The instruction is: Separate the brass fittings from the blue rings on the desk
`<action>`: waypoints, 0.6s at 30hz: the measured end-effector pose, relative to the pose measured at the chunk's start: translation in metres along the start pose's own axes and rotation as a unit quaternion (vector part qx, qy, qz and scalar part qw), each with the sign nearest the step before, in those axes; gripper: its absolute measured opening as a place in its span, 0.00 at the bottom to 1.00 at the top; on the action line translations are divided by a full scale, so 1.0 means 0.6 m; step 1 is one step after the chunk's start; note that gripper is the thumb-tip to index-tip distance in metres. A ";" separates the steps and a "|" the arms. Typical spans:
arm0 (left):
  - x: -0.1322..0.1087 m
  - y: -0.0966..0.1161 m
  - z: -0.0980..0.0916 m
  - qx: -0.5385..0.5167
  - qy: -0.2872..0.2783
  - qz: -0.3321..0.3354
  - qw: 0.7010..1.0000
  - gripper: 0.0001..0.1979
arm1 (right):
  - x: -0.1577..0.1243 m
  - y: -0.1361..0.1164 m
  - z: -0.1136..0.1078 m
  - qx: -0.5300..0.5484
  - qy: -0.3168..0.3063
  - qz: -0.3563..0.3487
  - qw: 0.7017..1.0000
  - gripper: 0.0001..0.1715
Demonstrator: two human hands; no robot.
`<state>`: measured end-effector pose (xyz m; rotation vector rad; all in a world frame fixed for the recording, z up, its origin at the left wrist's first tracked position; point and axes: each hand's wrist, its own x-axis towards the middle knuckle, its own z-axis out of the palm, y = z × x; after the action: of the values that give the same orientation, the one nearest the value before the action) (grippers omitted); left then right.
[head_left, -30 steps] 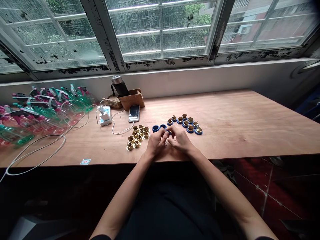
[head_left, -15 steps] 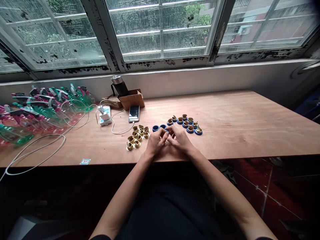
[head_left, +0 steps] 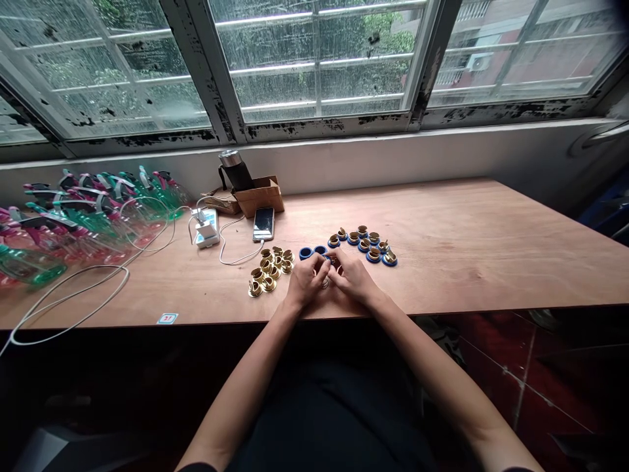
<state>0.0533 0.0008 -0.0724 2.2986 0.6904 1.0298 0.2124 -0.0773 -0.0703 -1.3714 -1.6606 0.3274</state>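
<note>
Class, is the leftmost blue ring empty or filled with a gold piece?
Empty: the leftmost blue ring shows a dark opening, no gold in it.

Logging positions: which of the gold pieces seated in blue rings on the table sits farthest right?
The gold piece at the group's front-right corner; every other one lies farther left.

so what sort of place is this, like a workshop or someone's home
Probably a small workshop or makeshift workspace, though a home can't be ruled out. Loose gold-coloured parts and blue-and-gold pieces lie grouped on a wooden table, with many green and pink bottles crowded at its left.
</note>
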 end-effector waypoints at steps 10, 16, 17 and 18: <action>0.001 0.001 -0.001 0.013 -0.004 -0.007 1.000 0.14 | -0.002 0.008 0.007 -0.019 -0.015 0.010 1.000 0.16; 0.001 0.002 -0.001 0.008 0.002 -0.005 1.000 0.14 | -0.002 0.006 0.007 -0.029 -0.008 0.001 1.000 0.16; 0.001 0.002 -0.001 0.006 0.001 -0.003 1.000 0.14 | -0.002 0.006 0.007 -0.030 -0.006 -0.002 1.000 0.16; 0.000 0.003 -0.001 0.002 0.001 -0.002 1.000 0.14 | -0.002 0.005 0.006 -0.032 -0.002 -0.003 0.999 0.17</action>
<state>0.0531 -0.0001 -0.0709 2.2983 0.6986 1.0285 0.2112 -0.0759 -0.0749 -1.4135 -1.6920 0.2758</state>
